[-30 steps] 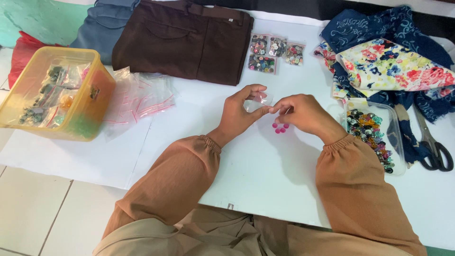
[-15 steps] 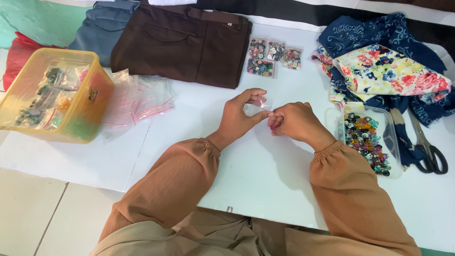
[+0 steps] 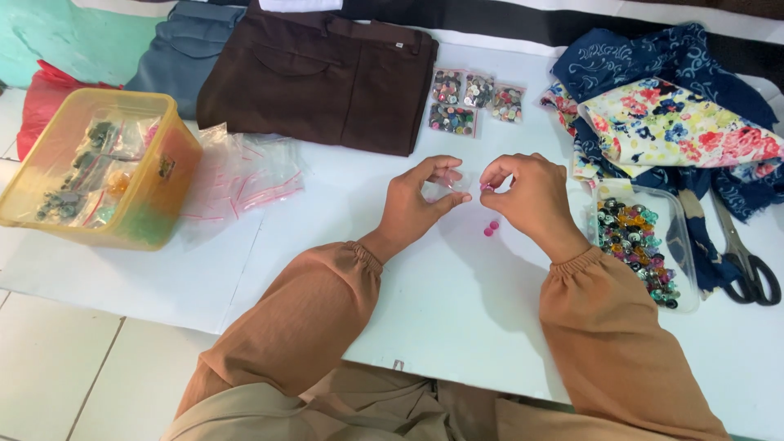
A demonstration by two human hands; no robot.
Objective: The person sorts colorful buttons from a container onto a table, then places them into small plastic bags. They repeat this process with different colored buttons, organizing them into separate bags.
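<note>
My left hand pinches a small clear plastic bag just above the white table. My right hand is close beside it, with a small pink button held between fingertips at the bag's mouth. Two more pink buttons lie on the table just below my right hand. A clear tray of mixed coloured buttons sits to the right of my right wrist.
A yellow plastic tub with bagged items stands at left, beside a heap of empty zip bags. Folded brown trousers, several filled button bags, patterned fabrics and scissors lie along the back and right.
My right hand moved left from over the loose pink buttons toward the bag held in my left hand, carrying one button. The view shifted slightly.
</note>
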